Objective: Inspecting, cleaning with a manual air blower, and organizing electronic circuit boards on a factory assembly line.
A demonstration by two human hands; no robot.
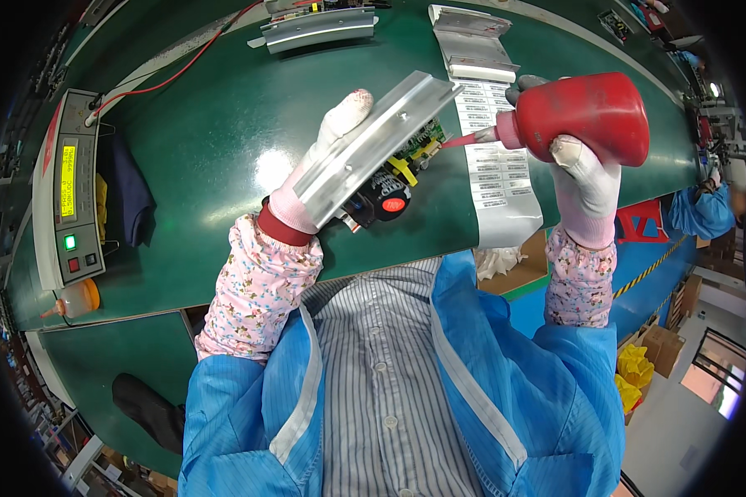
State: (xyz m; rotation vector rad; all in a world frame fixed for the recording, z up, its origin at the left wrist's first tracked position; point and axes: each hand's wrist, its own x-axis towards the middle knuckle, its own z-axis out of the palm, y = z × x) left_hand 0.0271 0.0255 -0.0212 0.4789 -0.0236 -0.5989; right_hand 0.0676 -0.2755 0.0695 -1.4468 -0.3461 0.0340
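Observation:
My left hand, in a white glove with bare-looking fingertips of worn fabric, is closed on a long silver metal channel and holds it tilted above the bench. Along the channel's right side are a green circuit board with yellow parts and a round black part bearing a red oval label. My right hand, gloved too, grips a red squeeze bottle lying sideways. The bottle's thin nozzle points left, its tip close to the board. Whether they touch I cannot tell.
Label sheets run down the green bench, below an angled metal piece. Another metal channel lies at the far side. On the left are a tester, a dark blue cloth and an orange-capped bottle.

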